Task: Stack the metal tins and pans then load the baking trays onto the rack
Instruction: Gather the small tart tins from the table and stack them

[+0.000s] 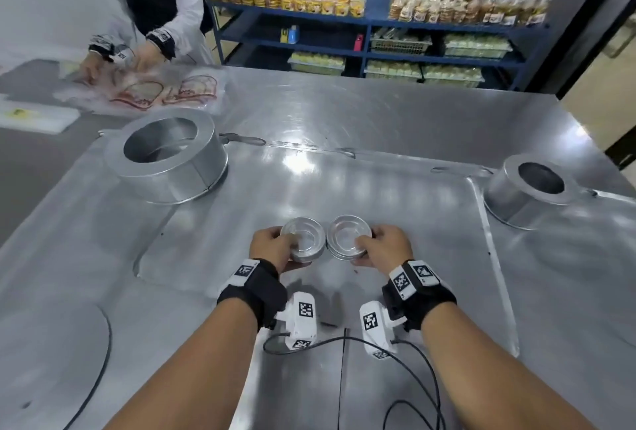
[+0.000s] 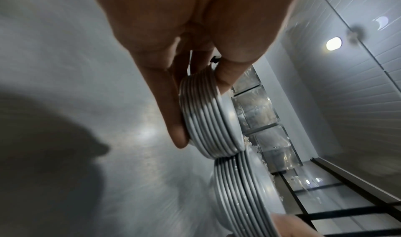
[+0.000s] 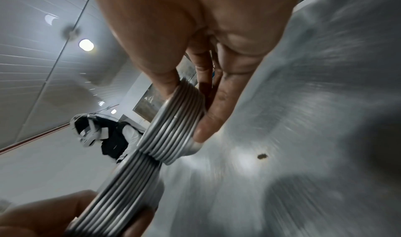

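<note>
Two small stacks of nested round metal tins are held side by side above the steel table, rims touching. My left hand (image 1: pixel 275 245) grips the left stack (image 1: pixel 304 242), thumb over its rim; in the left wrist view the left stack (image 2: pixel 208 120) sits between thumb and fingers, with the right stack (image 2: pixel 238 194) below it. My right hand (image 1: pixel 378 247) grips the right stack (image 1: pixel 348 236); the right wrist view shows the right stack (image 3: pixel 173 127) pinched in the fingers and the left stack (image 3: pixel 123 192) beside it.
A large ring pan (image 1: pixel 165 158) stands upside down at the back left, a smaller one (image 1: pixel 533 192) at the right. Flat baking trays (image 1: pixel 395 195) cover the table. Another person (image 1: pixel 151 17) handles plastic bags at the far left. A blue shelf (image 1: pixel 371 22) of packed goods stands behind.
</note>
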`<state>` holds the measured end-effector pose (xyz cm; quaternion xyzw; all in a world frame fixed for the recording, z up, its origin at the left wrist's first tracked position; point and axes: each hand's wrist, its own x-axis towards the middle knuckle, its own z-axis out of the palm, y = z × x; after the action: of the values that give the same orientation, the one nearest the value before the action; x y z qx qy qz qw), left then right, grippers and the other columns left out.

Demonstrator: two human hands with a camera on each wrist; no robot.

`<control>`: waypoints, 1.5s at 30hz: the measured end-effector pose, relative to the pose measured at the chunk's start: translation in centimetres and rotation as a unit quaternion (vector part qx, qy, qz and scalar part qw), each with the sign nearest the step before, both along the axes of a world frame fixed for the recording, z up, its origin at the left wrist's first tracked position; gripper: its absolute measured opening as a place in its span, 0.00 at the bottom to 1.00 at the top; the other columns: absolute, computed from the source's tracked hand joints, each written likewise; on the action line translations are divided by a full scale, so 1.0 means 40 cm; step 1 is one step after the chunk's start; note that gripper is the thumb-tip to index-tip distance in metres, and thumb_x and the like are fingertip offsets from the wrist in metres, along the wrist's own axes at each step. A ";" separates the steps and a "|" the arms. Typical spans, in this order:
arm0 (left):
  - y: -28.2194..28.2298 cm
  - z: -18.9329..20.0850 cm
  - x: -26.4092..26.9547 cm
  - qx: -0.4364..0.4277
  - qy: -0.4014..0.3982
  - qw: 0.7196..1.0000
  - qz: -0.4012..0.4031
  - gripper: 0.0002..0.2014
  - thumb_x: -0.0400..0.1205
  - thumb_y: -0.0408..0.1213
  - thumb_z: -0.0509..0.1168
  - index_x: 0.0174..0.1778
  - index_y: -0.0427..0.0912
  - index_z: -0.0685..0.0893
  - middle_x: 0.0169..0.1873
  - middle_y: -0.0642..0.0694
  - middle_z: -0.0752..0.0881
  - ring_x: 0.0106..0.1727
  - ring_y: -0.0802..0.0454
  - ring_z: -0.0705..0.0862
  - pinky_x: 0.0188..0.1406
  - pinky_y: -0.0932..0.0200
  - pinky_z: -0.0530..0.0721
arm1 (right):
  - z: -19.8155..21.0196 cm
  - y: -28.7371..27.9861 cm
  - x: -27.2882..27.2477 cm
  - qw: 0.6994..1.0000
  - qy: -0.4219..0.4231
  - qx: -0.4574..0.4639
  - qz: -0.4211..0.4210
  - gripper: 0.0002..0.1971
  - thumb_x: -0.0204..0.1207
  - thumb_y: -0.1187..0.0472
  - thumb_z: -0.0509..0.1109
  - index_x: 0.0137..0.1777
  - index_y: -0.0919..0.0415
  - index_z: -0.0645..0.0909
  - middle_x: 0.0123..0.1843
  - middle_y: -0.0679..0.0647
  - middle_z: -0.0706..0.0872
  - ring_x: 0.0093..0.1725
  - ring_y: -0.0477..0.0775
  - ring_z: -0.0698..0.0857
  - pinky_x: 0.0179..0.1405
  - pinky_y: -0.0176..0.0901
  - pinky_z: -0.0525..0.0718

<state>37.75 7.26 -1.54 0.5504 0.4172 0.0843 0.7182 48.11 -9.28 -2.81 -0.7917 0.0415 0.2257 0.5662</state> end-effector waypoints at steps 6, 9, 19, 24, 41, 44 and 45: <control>0.040 -0.016 0.186 -0.027 0.005 0.999 -0.037 0.11 0.76 0.21 0.69 0.53 0.33 0.87 0.44 0.36 0.85 0.44 0.35 0.85 0.42 0.32 0.90 | -0.007 0.008 0.121 0.998 -0.013 -0.008 -0.061 0.04 0.71 0.75 0.73 0.43 0.69 0.82 0.45 0.68 0.89 0.36 0.67 0.93 0.39 0.61 0.93; 0.050 -0.023 0.292 -0.030 -0.002 0.998 -0.050 0.13 0.77 0.22 0.68 0.56 0.35 0.86 0.48 0.36 0.85 0.48 0.35 0.85 0.36 0.40 0.91 | -0.014 0.011 0.210 0.997 -0.013 -0.015 -0.078 0.08 0.73 0.74 0.73 0.51 0.70 0.81 0.49 0.65 0.88 0.35 0.63 0.93 0.39 0.58 0.93; 0.108 -0.031 0.660 -0.022 0.019 0.999 -0.043 0.13 0.75 0.18 0.71 0.50 0.37 0.86 0.53 0.32 0.87 0.54 0.29 0.86 0.26 0.40 0.90 | -0.064 0.030 0.588 0.992 -0.027 -0.054 -0.107 0.06 0.68 0.67 0.77 0.45 0.63 0.85 0.42 0.62 0.92 0.35 0.60 0.93 0.42 0.58 0.93; 0.122 -0.054 0.835 0.057 0.009 0.995 -0.078 0.13 0.74 0.22 0.76 0.53 0.35 0.87 0.50 0.33 0.88 0.45 0.33 0.89 0.29 0.41 0.91 | -0.092 0.046 0.759 0.989 -0.045 -0.084 -0.112 0.05 0.69 0.61 0.79 0.41 0.59 0.86 0.32 0.53 0.89 0.34 0.52 0.90 0.37 0.45 0.89; 0.137 -0.185 1.132 0.217 0.083 0.957 -0.174 0.10 0.71 0.28 0.78 0.47 0.37 0.88 0.39 0.39 0.91 0.40 0.40 0.91 0.39 0.45 0.93 | -0.160 0.066 1.024 0.993 0.007 -0.040 -0.110 0.09 0.66 0.70 0.79 0.39 0.72 0.80 0.27 0.64 0.89 0.32 0.70 0.92 0.45 0.66 0.91; 0.137 -0.194 1.140 0.223 0.083 0.953 -0.186 0.10 0.71 0.34 0.78 0.45 0.36 0.89 0.37 0.38 0.92 0.41 0.39 0.92 0.45 0.42 0.92 | -0.151 0.066 1.017 0.994 0.003 -0.046 -0.103 0.13 0.69 0.68 0.82 0.38 0.70 0.78 0.35 0.65 0.89 0.33 0.65 0.92 0.38 0.56 0.93; 0.136 -0.197 1.143 0.232 0.078 0.951 -0.190 0.11 0.70 0.38 0.78 0.44 0.36 0.89 0.36 0.37 0.92 0.41 0.38 0.92 0.47 0.41 0.92 | -0.149 0.067 1.016 0.994 -0.001 -0.048 -0.097 0.14 0.69 0.67 0.83 0.39 0.71 0.78 0.36 0.65 0.88 0.33 0.63 0.91 0.35 0.53 0.93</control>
<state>83.46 12.71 -9.41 0.7756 0.3290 -0.0027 0.5388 88.77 -6.60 -8.78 -0.8101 0.1284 0.1666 0.5472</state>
